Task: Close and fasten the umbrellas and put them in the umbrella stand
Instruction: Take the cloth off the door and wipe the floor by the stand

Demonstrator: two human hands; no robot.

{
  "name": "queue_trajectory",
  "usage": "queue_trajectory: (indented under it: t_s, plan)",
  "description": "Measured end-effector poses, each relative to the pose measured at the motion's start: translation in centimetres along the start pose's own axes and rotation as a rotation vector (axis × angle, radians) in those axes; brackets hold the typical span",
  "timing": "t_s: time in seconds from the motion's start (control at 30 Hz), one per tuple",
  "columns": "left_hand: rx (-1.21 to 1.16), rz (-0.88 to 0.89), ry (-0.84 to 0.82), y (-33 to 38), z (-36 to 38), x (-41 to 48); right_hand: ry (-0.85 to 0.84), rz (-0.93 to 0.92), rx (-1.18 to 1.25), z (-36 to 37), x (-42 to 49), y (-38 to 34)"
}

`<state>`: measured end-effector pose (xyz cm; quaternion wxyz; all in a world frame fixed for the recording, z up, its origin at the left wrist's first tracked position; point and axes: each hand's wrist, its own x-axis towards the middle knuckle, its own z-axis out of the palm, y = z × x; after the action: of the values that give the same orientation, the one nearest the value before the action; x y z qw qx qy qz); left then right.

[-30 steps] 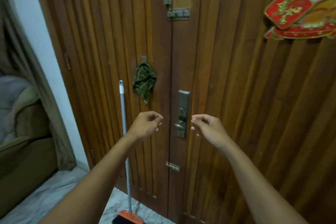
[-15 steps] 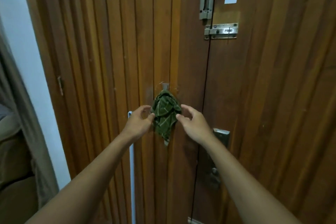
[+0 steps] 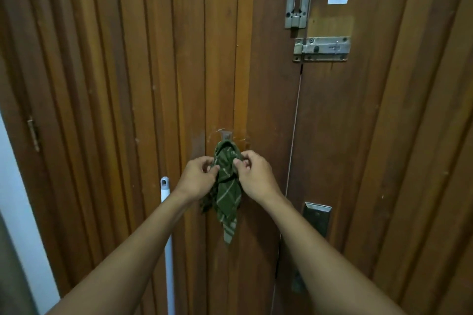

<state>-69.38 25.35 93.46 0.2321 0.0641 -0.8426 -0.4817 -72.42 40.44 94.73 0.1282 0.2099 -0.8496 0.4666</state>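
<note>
A crumpled green checked cloth [image 3: 228, 197] hangs from a small hook [image 3: 226, 135] on the wooden door [image 3: 128, 71]. It may be an umbrella's fabric or cover; I cannot tell. My left hand [image 3: 198, 178] pinches its left edge. My right hand [image 3: 256, 174] pinches its upper right fold. Both hands are close together at chest height against the door. No umbrella stand shows in the head view.
A white broom handle [image 3: 166, 225] leans on the door just left of my left forearm. Two metal sliding bolts [image 3: 321, 49] sit high on the right. A door lock plate [image 3: 317, 217] is below my right wrist. White wall at far left.
I have stepped closer and the view swung left and up. My hands rose from open air near the lock, reached the green cloth, and now grip it with the fingertips.
</note>
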Motion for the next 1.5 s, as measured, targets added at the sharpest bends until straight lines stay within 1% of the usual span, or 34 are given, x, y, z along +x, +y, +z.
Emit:
queue_trajectory:
  t_s: [0.1, 0.17, 0.23, 0.3, 0.37, 0.43, 0.57, 0.67, 0.77, 0.9, 1.07, 1.13, 1.2, 1.27, 1.3, 1.37, 1.5]
  plan:
    - [-0.048, 0.088, 0.072, 1.3, -1.2, -0.7, 0.109, -0.129, 0.107, -1.1, -0.4, -1.3]
    - [-0.123, 0.185, 0.128, 2.7, -1.8, -1.9, 0.144, -0.204, 0.208, -2.3, -1.4, -2.1]
    - [-0.238, 0.226, 0.091, 4.5, -2.2, -4.0, 0.149, -0.248, 0.264, -4.0, -3.0, -2.4]
    - [-0.323, 0.200, 0.018, 5.8, -1.9, -6.6, 0.147, -0.241, 0.264, -5.9, -5.0, -1.9]
    - [-0.366, 0.184, -0.034, 7.0, -1.0, -9.1, 0.130, -0.206, 0.240, -7.9, -7.5, -0.6]
    - [-0.415, 0.154, -0.115, 8.4, 0.8, -12.3, 0.071, -0.153, 0.224, -10.4, -10.9, 1.0]
    - [-0.485, 0.056, -0.250, 10.8, 6.1, -19.3, -0.093, -0.039, 0.343, -15.8, -19.7, 4.9]
    - [-0.487, 0.035, -0.318, 12.8, 10.9, -25.0, -0.140, 0.007, 0.402, -20.0, -26.5, 8.2]
    - [-0.500, 0.010, -0.445, 14.9, 16.2, -30.2, -0.034, 0.068, 0.411, -24.2, -32.8, 11.2]
    - [-0.571, -0.106, -0.649, 16.3, 23.4, -35.5, 0.142, 0.173, 0.396, -29.6, -39.6, 15.8]
    - [-0.555, -0.224, -0.800, 17.1, 32.3, -40.5, 0.295, 0.361, 0.365, -34.5, -46.6, 20.4]
    - [-0.540, -0.258, -0.879, 16.9, 35.8, -42.2, 0.325, 0.439, 0.331, -35.7, -49.1, 22.3]
    - [-0.539, -0.289, -0.959, 16.2, 39.3, -43.9, 0.345, 0.524, 0.357, -36.5, -51.5, 24.5]
    - [-0.542, -0.354, -1.001, 15.4, 42.6, -45.7, 0.313, 0.584, 0.358, -36.7, -54.2, 26.9]
    - [-0.542, -0.394, -1.024, 14.9, 44.2, -46.7, 0.299, 0.613, 0.336, -36.7, -55.5, 28.0]
    - [-0.533, -0.458, -1.077, 13.7, 47.3, -48.9, 0.286, 0.660, 0.205, -36.6, -57.9, 30.7]
    - [-0.503, -0.545, -1.153, 10.0, 52.6, -53.7, 0.346, 0.722, 0.069, -35.8, -63.1, 37.1]
